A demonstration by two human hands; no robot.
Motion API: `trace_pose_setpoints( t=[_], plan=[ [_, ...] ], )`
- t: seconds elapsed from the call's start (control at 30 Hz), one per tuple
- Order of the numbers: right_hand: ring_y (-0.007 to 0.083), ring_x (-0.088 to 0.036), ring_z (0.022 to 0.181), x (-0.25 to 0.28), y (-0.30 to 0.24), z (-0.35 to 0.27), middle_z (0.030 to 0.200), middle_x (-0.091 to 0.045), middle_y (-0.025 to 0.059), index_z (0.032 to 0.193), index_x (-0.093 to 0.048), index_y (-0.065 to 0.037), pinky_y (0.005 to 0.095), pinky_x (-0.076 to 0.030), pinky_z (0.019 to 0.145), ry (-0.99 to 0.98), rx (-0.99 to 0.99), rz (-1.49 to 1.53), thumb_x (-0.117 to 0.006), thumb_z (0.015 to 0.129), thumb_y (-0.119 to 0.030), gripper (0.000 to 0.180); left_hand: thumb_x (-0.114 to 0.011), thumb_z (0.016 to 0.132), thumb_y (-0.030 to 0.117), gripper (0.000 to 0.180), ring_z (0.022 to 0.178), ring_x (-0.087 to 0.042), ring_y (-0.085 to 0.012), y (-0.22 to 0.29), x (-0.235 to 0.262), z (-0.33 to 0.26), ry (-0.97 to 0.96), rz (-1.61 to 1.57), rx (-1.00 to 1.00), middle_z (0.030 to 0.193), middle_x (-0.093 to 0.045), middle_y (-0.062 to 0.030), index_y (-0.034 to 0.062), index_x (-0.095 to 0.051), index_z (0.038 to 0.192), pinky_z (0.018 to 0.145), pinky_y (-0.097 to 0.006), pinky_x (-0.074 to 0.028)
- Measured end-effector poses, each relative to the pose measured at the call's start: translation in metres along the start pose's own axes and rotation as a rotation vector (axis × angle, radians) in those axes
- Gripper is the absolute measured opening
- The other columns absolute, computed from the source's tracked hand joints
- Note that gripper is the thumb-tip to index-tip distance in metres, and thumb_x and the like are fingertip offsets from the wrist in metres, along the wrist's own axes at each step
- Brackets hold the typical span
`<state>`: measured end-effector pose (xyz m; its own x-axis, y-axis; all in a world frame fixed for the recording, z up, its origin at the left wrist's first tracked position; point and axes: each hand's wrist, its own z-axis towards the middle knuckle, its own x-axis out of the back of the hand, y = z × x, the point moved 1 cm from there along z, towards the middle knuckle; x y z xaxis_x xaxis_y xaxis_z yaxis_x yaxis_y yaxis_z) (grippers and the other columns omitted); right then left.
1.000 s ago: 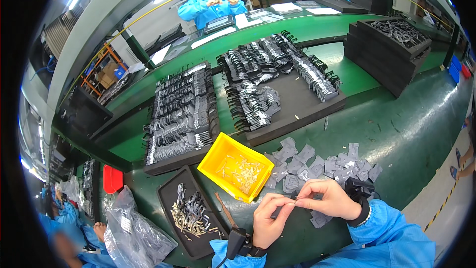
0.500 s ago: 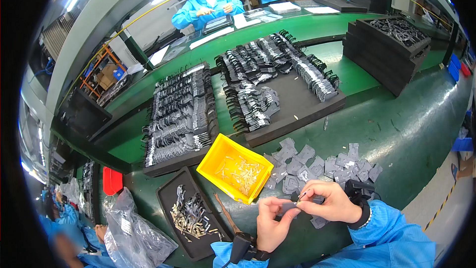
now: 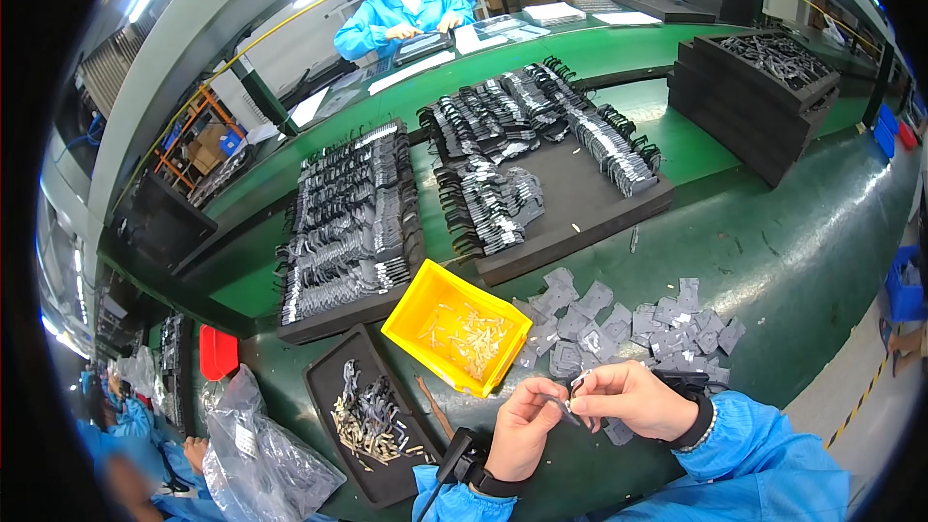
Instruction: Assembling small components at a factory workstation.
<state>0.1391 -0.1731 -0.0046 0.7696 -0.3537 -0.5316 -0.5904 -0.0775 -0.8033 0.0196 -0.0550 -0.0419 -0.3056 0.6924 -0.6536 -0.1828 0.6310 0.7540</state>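
My left hand (image 3: 519, 430) pinches a small dark grey plate (image 3: 555, 400), which is turned nearly edge-on. Against it is my right hand (image 3: 633, 401), its thumb and fingers closed on a small dark part (image 3: 578, 386) with a pale glint; the fingers hide most of it. Just beyond both hands lie many loose grey plates (image 3: 592, 336) in a spread heap. A yellow bin (image 3: 432, 292) with small pale, slim pieces stands to the left of that heap. Left of my left hand, a black tray (image 3: 333, 364) holds dark bent parts with tan pieces.
Two black foam trays, one at left (image 3: 319, 327) and one at right (image 3: 599, 227), hold rows of dark assembled parts. Stacked black trays (image 3: 735, 106) stand far right. A clear plastic bag (image 3: 256, 454) and red bin (image 3: 218, 353) are left. Another person (image 3: 406, 14) works across the bench.
The grey plate has turned from face-up to nearly edge-on between my hands. My right hand has shifted slightly left. The person opposite has lowered their hands to the dark tray.
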Motion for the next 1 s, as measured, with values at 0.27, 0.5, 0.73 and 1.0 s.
trace_pose_setpoints(
  t=[0.27,0.5,0.73,1.0],
  plan=[
    [0.0060,-0.054,0.070,-0.0004,0.0002,-0.0007,0.080,-0.059,0.0006,0.088,-0.061,-0.001,0.0197,-0.045,0.061,0.024,-0.010,-0.025,-0.061,0.084,-0.014,0.013,-0.055,0.086,0.006,0.012,0.091,-0.049,-0.0094,0.0012,-0.0005,0.0001,-0.015,0.027,-0.017,0.096,-0.053,-0.0021,0.0050,-0.050,0.097,0.084,-0.023,-0.037],
    [0.0073,-0.055,0.068,-0.0041,-0.0048,-0.0012,0.079,-0.056,0.0002,0.083,-0.063,0.001,0.0204,-0.044,0.062,0.058,-0.003,-0.091,-0.063,0.081,-0.006,0.007,-0.053,0.087,0.005,0.011,0.091,-0.049,-0.0098,0.0026,-0.0027,0.0004,-0.002,0.036,-0.005,0.095,-0.052,-0.0024,0.0044,-0.050,0.097,0.083,-0.023,-0.037],
    [0.0067,-0.053,0.067,-0.0057,-0.0072,-0.0021,0.077,-0.055,-0.0001,0.082,-0.065,0.001,0.0198,-0.042,0.060,0.066,0.018,-0.160,-0.065,0.080,-0.007,0.008,-0.054,0.086,0.005,0.011,0.091,-0.049,-0.0098,0.0024,-0.0025,0.0001,-0.005,0.050,-0.010,0.095,-0.052,-0.0024,0.0043,-0.050,0.097,0.083,-0.023,-0.037],
    [0.0054,-0.051,0.065,-0.0021,-0.0024,-0.0019,0.080,-0.057,0.0004,0.087,-0.064,0.002,0.0185,-0.041,0.058,0.047,0.036,-0.189,-0.063,0.081,-0.010,0.014,-0.053,0.086,0.004,0.010,0.090,-0.049,-0.0097,0.0027,-0.0041,-0.0005,0.008,0.078,-0.008,0.094,-0.052,-0.0024,0.0042,-0.051,0.096,0.083,-0.023,-0.037]
  ],
)
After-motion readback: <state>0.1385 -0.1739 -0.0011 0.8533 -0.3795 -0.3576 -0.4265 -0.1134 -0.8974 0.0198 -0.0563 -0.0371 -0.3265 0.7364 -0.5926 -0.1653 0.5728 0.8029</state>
